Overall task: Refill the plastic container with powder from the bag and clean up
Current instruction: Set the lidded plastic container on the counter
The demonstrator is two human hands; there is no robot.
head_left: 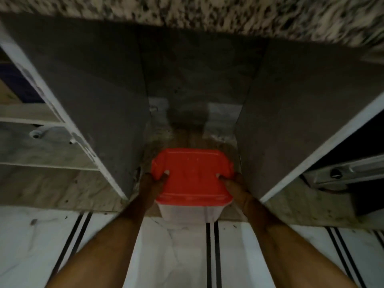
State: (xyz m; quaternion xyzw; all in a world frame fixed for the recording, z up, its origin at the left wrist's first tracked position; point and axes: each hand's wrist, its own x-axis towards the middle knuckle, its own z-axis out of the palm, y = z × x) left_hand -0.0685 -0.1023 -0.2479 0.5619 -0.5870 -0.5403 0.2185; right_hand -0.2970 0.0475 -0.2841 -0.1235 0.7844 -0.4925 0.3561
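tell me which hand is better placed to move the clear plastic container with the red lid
Neither clearly: left hand and right hand grip opposite sides of the clear plastic container, thumbs on its red lid. Probably use both.

Both arms extended forward and down, forearms bare. The left hand and right hand grip opposite sides of the container, thumbs on top.

A smooth red plastic lid caps the translucent plastic container. Above it, a speckled stone surface; flanking it, matt grey cabinet doors; below it, glossy marble-look floor tiles; right of it, a metal rail.
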